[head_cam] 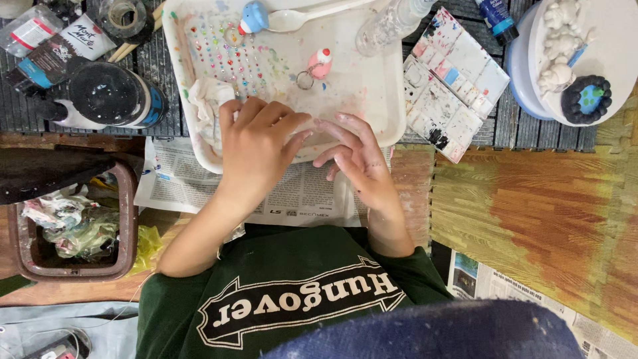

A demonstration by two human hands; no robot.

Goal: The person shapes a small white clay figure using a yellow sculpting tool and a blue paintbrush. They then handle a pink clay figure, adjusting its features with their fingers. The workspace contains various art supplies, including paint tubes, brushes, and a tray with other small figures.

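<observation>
Both hands meet over the near rim of the white tray. The left hand curls loosely, the right hand half-open; what they pinch cannot be told. A pink keychain figure lies in the tray, within easy reach just beyond the fingertips.

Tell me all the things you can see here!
tray: one, white, paint-flecked, top middle
blue figure: one, in tray, top
pink figure: one, with key ring, in tray
spoon: one, white, tray top
cloth: one, white, tray's left side
paint palette: one, white, stained, right of tray
plate: one, white, top right, holding unpainted figures
jar: one, dark lid, left
bin: one, brown, lower left
newspaper: under the hands
left hand: at tray's near edge
right hand: beside it
</observation>
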